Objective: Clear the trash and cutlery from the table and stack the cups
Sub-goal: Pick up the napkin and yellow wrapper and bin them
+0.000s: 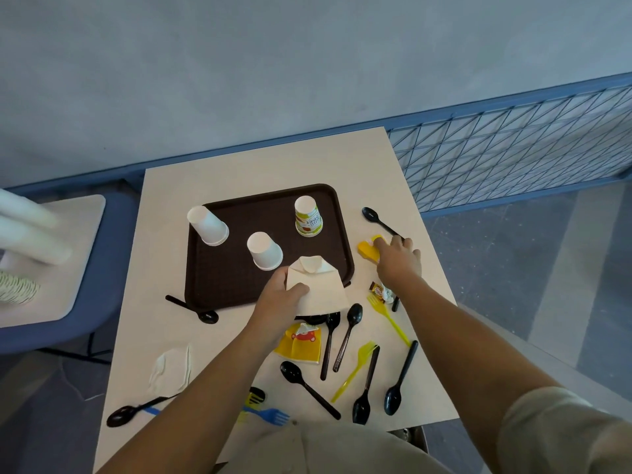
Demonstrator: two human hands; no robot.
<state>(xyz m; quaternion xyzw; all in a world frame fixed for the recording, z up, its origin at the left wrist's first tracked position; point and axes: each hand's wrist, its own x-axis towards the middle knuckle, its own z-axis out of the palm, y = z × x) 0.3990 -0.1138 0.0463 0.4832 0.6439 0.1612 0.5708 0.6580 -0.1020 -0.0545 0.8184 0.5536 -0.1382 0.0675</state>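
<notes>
My left hand [278,295] grips a beige paper bag [318,290] with its mouth open, held over the near right corner of the brown tray [239,282]. My right hand [398,260] reaches to the table's right edge and its fingers close on a yellow wrapper [368,249]. On the tray stand three upside-down cups: two white ones [208,225] [264,251] and a printed one [308,216]. Several black spoons [347,336], yellow forks [388,313] and a blue fork [270,414] lie scattered on the near part of the table.
A yellow printed napkin [301,343], a crumpled white napkin [171,369] and a small candy wrapper [379,289] lie on the table [164,268]. Another black spoon [376,218] lies beyond my right hand. A blue bench with a second table stands left; a blue mesh railing runs right.
</notes>
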